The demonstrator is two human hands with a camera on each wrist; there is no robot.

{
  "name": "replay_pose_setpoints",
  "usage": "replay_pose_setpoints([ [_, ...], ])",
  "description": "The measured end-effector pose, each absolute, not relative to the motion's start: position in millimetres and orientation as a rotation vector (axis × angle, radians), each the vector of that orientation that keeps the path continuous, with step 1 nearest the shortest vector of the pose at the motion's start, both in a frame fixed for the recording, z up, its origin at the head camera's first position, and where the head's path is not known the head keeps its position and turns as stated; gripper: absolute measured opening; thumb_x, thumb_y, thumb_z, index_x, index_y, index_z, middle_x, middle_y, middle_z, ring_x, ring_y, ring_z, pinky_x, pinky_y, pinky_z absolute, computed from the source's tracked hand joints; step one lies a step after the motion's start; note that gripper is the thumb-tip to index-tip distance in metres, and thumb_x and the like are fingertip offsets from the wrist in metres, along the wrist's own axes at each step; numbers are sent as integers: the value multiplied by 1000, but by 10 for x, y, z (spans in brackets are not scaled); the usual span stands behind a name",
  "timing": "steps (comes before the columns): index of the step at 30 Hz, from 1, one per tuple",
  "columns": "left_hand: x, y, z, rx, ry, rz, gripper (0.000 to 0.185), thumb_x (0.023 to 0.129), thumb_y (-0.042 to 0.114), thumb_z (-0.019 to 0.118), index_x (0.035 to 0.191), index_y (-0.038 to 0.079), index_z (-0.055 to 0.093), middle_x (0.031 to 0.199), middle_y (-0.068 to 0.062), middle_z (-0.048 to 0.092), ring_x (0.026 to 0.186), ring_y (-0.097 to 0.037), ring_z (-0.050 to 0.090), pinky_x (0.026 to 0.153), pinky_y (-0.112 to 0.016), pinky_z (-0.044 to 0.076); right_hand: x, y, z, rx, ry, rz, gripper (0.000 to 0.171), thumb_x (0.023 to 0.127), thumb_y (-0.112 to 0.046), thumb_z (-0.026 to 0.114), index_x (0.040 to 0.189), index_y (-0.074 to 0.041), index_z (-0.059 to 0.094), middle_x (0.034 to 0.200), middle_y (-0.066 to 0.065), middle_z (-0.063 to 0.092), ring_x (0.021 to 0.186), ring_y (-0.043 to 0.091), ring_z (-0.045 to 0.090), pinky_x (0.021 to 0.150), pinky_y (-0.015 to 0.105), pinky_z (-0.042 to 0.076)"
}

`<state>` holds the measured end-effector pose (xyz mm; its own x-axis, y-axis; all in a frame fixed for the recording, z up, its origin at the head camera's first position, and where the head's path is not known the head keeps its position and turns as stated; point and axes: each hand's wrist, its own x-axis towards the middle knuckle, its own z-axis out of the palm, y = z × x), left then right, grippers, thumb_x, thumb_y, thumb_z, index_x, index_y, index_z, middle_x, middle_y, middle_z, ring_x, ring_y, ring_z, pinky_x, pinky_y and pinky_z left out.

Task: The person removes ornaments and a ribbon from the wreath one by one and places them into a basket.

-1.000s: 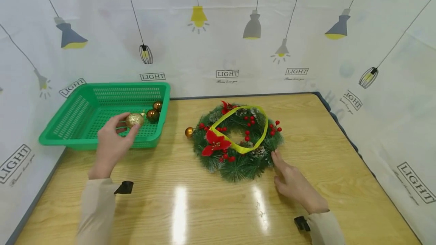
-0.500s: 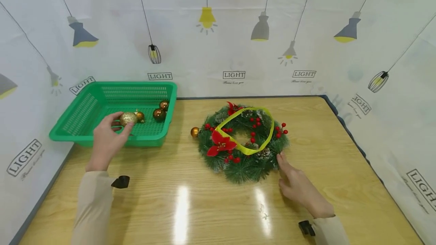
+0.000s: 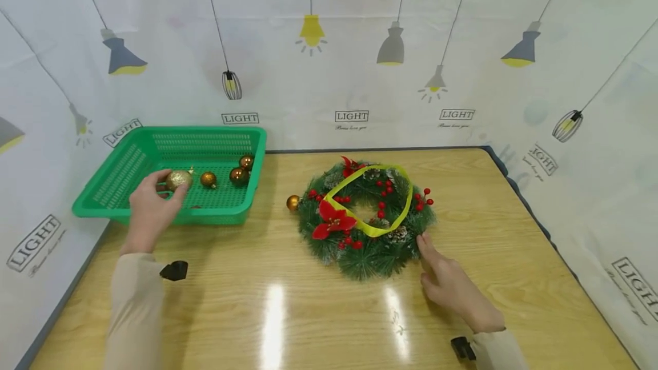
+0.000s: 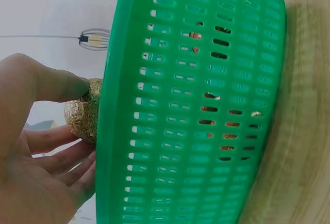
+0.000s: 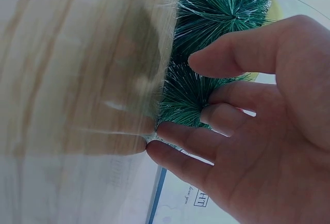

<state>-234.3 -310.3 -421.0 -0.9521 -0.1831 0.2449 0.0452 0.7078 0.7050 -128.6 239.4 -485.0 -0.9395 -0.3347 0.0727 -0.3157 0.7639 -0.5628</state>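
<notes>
The wooden table [image 3: 319, 313] carries a pine wreath [image 3: 366, 218] right of centre, with a yellow ribbon [image 3: 377, 227] looped over it, a red poinsettia [image 3: 331, 222], red berries and a small bronze bauble [image 3: 293, 202] touching its left edge. The wreath looks light and springy, its needles soft and giving; its outer rim seems the sensible place to take hold. The right hand [image 3: 452, 284] lies on the table at the wreath's near right edge, fingers [image 5: 180, 139] relaxed and nearly straight, their tips touching the needles and gripping nothing.

At the far left stands a green perforated plastic basket [image 3: 133, 159]. In it lie three bronze baubles: one [image 3: 208, 179] near the middle, two [image 3: 239, 175] [image 3: 247, 161] by the right wall.

The left hand [image 3: 149, 210] reaches over the basket's near wall and pinches a gold glitter bauble [image 3: 178, 179] between thumb and fingertips, held inside the basket just above its floor. That bauble is probably light, hollow and brittle, its glitter coat rough enough not to slip; a gentle grip across its widest part should suit it.
</notes>
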Motion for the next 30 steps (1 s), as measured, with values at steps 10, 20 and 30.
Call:
replay_pose_setpoints([
  [10, -2260, -3152, -4224, 111, -2644, -1128, 65, 105, 37, 51, 153, -5, 36, 148, -31, 43, 130, -52, 47, 104, -63, 46, -1291, 2387, -4879, -530, 2906, -897, 77, 88, 10, 59, 155, 12, 21, 161, 34, 13, 41, -2, 29, 77, 26, 58],
  [20, -2205, -2884, -4142, 29, -2599, -1173, 56, 105, 32, 52, 149, -2, 44, 146, -27, 50, 131, -49, 50, 106, -62, 46, -1279, 2391, -4871, -534, 2943, -853, 77, 87, 10, 58, 155, 13, 22, 160, 35, 16, 45, -1, 33, 83, 32, 58],
  [30, -2243, -2455, -4115, -145, -2543, -1267, 46, 103, 25, 59, 142, 0, 54, 140, -23, 56, 128, -42, 55, 107, -55, 49, -1280, 2385, -4860, -522, 2941, -853, 77, 88, 9, 59, 155, 12, 22, 160, 35, 15, 43, -2, 31, 78, 28, 59],
])
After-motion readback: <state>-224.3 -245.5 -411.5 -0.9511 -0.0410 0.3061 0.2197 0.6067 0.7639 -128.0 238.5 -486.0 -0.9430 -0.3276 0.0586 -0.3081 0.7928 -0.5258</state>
